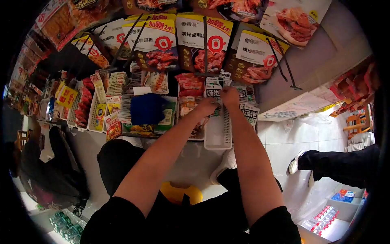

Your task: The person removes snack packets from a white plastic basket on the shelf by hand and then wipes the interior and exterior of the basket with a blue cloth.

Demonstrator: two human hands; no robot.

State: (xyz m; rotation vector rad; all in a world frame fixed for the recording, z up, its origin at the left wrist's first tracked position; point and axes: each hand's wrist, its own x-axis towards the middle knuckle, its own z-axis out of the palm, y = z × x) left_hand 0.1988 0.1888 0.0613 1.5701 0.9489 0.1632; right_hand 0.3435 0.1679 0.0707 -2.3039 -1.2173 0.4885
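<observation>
Both my arms reach forward to a white plastic basket (218, 132) whose front part shows its bare bottom. My left hand (207, 106) is at the basket's left side, its fingers bent against small black-and-white packets (213, 92). My right hand (230, 97) is at the right side of the same packets, fingers curled down. Whether either hand grips a packet is too small to make out. Red packets (190, 85) stand left of the basket, and more black-and-white packets (248, 113) stand to its right.
Large snack bags (205, 44) hang on black hooks above the baskets. A dark blue cloth (148, 109) lies on packets to the left. A yellow stool (183, 192) is beneath me. A person crouches at the left; another person's leg (337, 164) extends in from the right.
</observation>
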